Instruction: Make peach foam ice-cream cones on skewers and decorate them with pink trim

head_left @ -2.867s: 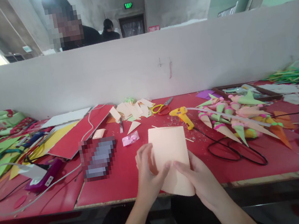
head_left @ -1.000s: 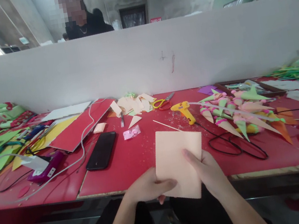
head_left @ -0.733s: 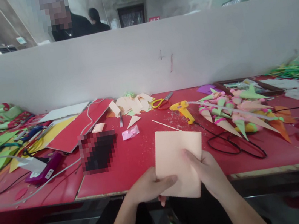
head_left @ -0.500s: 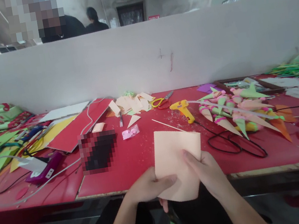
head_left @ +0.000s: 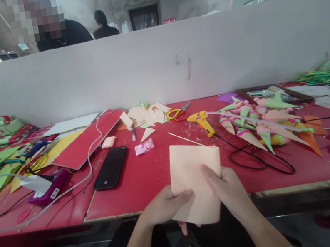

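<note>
I hold a peach-coloured foam sheet (head_left: 192,173) over the front edge of the red table (head_left: 148,177). My left hand (head_left: 163,208) pinches its lower left corner, thumb on top. My right hand (head_left: 227,191) grips the right side, thumb pressed on the sheet's face. The sheet is slightly tilted and its near edge hangs past the table edge.
A black phone (head_left: 111,167) lies left of the sheet. Behind are a yellow glue gun (head_left: 202,122) with a black cord (head_left: 260,162), yellow-handled scissors (head_left: 177,113), peach scraps (head_left: 147,116) and a pile of coloured cones (head_left: 263,126). Coloured sheets (head_left: 82,143) and cables cover the left. A grey partition (head_left: 155,66) stands behind, people beyond.
Since the earliest frame the sheet has been turned clockwise and drawn toward me. In the last second my hands shifted it slightly lower; a person behind the partition moved left.
</note>
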Available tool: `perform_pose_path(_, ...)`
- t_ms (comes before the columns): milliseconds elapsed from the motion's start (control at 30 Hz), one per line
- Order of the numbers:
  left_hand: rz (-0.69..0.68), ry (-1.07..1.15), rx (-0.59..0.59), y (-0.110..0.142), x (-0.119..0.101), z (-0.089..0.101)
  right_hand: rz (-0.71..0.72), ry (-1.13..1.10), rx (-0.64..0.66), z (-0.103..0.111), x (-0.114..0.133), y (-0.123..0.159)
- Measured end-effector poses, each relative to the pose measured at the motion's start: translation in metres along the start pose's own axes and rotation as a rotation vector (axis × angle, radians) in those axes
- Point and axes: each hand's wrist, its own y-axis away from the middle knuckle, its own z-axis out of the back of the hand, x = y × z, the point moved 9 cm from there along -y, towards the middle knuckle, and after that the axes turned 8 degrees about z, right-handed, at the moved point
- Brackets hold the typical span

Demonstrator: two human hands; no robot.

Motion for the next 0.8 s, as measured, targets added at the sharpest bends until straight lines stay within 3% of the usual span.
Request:
perform_pose_path(233, -0.02, 0.087, 0.013, 0.002, -0.004, -0.004, 0.132, 0.099, -0.186, 0.022, 0.009, -0.001)
perform_pose_path(367, 0.011, 0.058, -0.05, 0.005, 0.0, 0.002, 0.193, 0.142, -0.182, 0.026, 0.014, -0.001)
perform_pose_path(467, -0.063, -0.022, -0.12, 0.008, -0.006, 0.012, 0.192, 0.12, -0.127, 0.022, 0.014, -0.002)
perform_pose_path(633, -0.126, -0.016, -0.225, 0.009, -0.008, 0.025, 0.144, 0.115, 0.098, -0.001, 0.009, -0.001)
perform_pose_path(800, -0.161, 0.057, -0.347, 0.01, -0.01, 0.034, 0.114, 0.119, 0.136, -0.007, 0.005, 0.002)
